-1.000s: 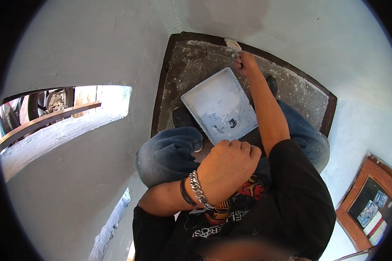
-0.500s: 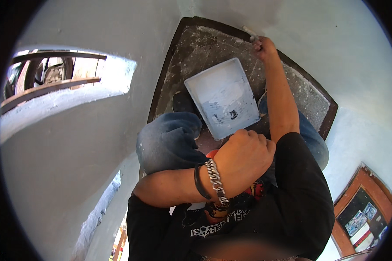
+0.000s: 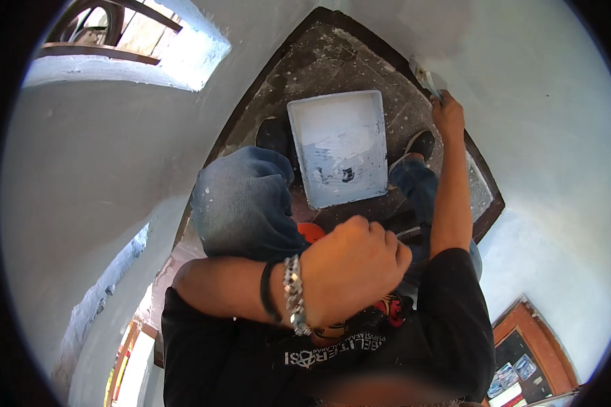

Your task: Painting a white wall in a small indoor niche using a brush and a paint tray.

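My right hand (image 3: 448, 115) reaches out to the right wall's foot, its fingers closed round the pale handle of what looks like a paintbrush (image 3: 430, 83). The brush's tip is by the dark skirting, where it is small and hard to make out. In front of my chest, my left hand (image 3: 356, 271) is closed in a fist, back upward; its palm side is hidden, and whatever it may hold does not show. A pale paint tray (image 3: 339, 142) with white paint and dark smears lies on the floor between my feet.
Grey wall (image 3: 115, 163) rises on the left, with a barred opening (image 3: 125, 51) in it. The pale right wall (image 3: 543, 136) meets the speckled dark floor (image 3: 319, 57) along a dark skirting (image 3: 380, 51). Something red-orange (image 3: 311, 232) shows beside my left knee. A wooden frame (image 3: 533, 346) stands lower right.
My right hand has drawn back along the right wall's foot with the brush. My left fist has shifted slightly lower and left in view. The whole view has turned a little.
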Demonstrator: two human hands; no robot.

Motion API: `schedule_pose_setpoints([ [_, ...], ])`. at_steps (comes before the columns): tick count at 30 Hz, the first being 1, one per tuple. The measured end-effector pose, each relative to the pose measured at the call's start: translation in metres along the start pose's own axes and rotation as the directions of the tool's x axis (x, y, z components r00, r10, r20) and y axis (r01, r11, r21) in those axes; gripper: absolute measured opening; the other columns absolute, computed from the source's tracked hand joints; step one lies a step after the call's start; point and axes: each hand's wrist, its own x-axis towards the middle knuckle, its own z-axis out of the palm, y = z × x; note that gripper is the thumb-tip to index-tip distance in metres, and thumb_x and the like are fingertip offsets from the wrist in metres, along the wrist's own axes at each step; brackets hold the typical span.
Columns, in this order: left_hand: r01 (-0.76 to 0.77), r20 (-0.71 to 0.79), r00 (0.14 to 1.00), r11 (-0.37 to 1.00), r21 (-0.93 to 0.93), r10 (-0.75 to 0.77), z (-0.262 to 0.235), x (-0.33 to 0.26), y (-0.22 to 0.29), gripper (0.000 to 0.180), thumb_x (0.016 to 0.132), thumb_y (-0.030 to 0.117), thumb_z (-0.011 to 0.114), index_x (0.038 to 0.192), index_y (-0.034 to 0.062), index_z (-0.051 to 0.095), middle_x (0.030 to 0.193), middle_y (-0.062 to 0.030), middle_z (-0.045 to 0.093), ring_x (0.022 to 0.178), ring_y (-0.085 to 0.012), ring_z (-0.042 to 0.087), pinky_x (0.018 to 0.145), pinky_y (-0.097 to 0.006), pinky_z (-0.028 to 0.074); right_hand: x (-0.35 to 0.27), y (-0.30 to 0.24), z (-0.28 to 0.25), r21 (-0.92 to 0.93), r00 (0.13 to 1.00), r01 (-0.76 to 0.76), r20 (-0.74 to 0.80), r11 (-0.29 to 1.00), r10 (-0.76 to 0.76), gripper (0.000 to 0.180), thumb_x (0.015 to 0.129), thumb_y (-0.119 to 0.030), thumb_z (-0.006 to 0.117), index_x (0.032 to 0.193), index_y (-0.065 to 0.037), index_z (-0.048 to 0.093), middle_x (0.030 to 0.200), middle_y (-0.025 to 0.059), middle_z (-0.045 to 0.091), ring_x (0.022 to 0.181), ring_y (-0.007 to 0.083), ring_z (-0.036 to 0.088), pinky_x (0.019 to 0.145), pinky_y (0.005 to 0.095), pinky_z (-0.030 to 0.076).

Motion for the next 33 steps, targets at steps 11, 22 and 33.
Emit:
schedule_pose_setpoints([
  [11,-0.025,0.002,1.000,0.999,-0.034,0.025,0.014,0.011,-0.003,0.024,0.070,0.019,0.060,0.087,0.0019,0.056,0.075,-0.0050,0.062,0.070,-0.0164,0.059,0.057,-0.027,0.042,0.060,-0.055,-0.018,-0.569,0.951,0.218,0.305,0.793,-0.043,0.024,0.081,-0.015,0.051,0.101,-0.009,0.063,0.102,0.0163,0.064,0.095,0.0327,0.062,0.079,0.0431,0.051],
  [22,0.000,0.005,1.000,1.000,-0.029,0.000,0.013,0.000,-0.003,0.025,0.072,0.023,0.061,0.086,0.0025,0.056,0.076,-0.0063,0.062,0.070,-0.0175,0.059,0.057,-0.027,0.042,0.076,-0.077,-0.007,-0.640,0.953,0.262,0.291,0.722,-0.088,0.023,0.084,-0.013,0.051,0.101,-0.009,0.066,0.103,0.0122,0.065,0.097,0.0285,0.063,0.077,0.0387,0.053],
  [33,-0.018,0.000,1.000,1.000,-0.005,0.018,0.014,-0.001,-0.003,0.024,0.073,0.022,0.060,0.086,0.0018,0.057,0.076,-0.0074,0.062,0.070,-0.0180,0.060,0.056,-0.027,0.042,0.080,-0.082,0.000,-0.643,0.956,0.234,0.289,0.730,-0.052,0.022,0.084,-0.013,0.053,0.102,-0.010,0.066,0.106,0.0122,0.065,0.098,0.0286,0.063,0.080,0.0380,0.052],
])
